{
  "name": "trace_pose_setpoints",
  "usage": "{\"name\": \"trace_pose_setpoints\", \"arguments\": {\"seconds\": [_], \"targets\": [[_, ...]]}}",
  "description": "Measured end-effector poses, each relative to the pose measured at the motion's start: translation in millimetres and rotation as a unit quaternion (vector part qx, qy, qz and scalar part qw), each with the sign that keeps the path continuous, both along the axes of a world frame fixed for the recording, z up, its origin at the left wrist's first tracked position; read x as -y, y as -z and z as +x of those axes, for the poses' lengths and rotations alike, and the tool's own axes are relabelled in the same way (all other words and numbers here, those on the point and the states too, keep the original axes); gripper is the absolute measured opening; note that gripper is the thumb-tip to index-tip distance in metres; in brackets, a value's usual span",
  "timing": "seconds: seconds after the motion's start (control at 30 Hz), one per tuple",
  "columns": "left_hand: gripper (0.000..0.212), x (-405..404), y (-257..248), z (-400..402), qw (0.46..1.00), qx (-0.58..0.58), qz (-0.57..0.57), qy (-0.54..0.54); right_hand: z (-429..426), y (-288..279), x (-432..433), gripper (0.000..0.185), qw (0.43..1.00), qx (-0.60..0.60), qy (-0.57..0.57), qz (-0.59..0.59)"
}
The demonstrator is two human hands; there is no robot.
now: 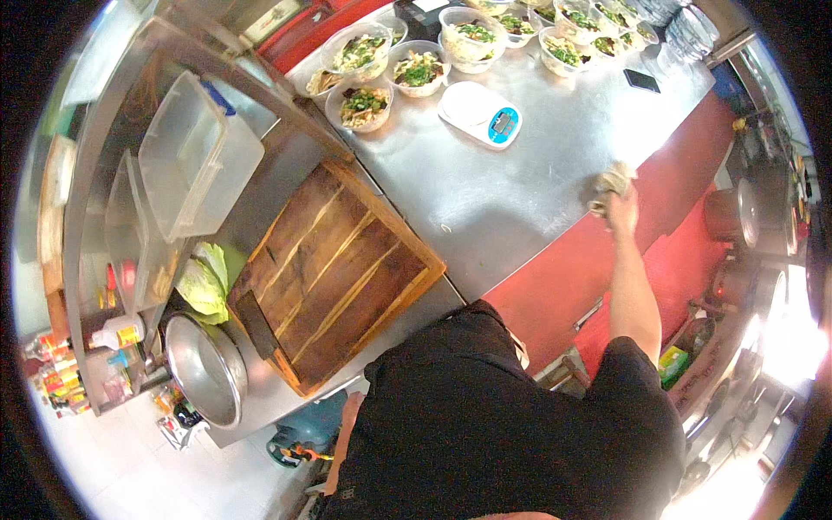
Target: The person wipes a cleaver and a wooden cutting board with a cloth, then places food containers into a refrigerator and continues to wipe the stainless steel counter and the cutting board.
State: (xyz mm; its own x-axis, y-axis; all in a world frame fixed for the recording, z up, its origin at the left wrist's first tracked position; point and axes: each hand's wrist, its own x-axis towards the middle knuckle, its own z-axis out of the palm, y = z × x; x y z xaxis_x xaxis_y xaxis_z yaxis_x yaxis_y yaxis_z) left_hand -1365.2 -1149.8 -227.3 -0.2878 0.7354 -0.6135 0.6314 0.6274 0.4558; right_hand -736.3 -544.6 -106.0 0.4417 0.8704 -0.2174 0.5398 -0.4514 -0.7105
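Observation:
My right hand (pixel 623 211) is closed around a crumpled light cloth (pixel 612 185) at the right edge of the stainless steel table (pixel 539 175). My left hand is out of view. A white digital kitchen scale (pixel 471 107) lies on the steel top, up and left of my right hand. Clear plastic bowls of food topped with chopped greens, such as this bowl (pixel 361 107), stand along the far side, some stacked. A dark phone (pixel 642 81) lies flat near the right edge, beyond my right hand.
At left are a wooden cutting board (pixel 338 273) with a cleaver (pixel 255 324) on its edge, a leafy cabbage (pixel 203 283), a steel bowl (pixel 205 370) and a translucent plastic bin (pixel 195 162). A blue-green gas cylinder (pixel 309 426) stands below the counter. Pots (pixel 731 214) stand at right.

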Motion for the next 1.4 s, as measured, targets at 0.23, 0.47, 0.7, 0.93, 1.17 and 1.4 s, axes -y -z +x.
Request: {"name": "trace_pose_setpoints", "arguments": {"seconds": [0.23, 0.47, 0.7, 0.93, 1.17, 1.4], "targets": [[0.030, -66, -36, 9, 0.998, 0.007, 0.025, -0.063, -154, 102, -22, 0.051, 0.904, 0.337, -0.235, 0.116], [0.029, -64, -60, 49, 0.996, -0.091, 0.010, -0.005, -347, 58, 4, 0.066, 0.781, 0.168, -0.590, 0.115], [0.034, -37, -32, 66, 0.981, -0.178, 0.061, 0.047, -419, 55, -97, 0.078, 0.828, 0.178, -0.527, 0.074], [0.041, -19, -12, 60, 0.989, -0.028, -0.060, -0.135, -304, 62, 21, 0.067, 0.769, 0.128, -0.615, 0.120], [0.060, -85, -54, 49, 0.733, 0.264, -0.012, -0.627, -157, 68, 97, 0.061, 0.678, 0.137, -0.714, 0.111], [0.068, -99, -85, 35, 0.641, 0.298, 0.035, -0.706, -106, 59, -24, 0.057, 0.971, 0.137, -0.138, -0.140]]}}
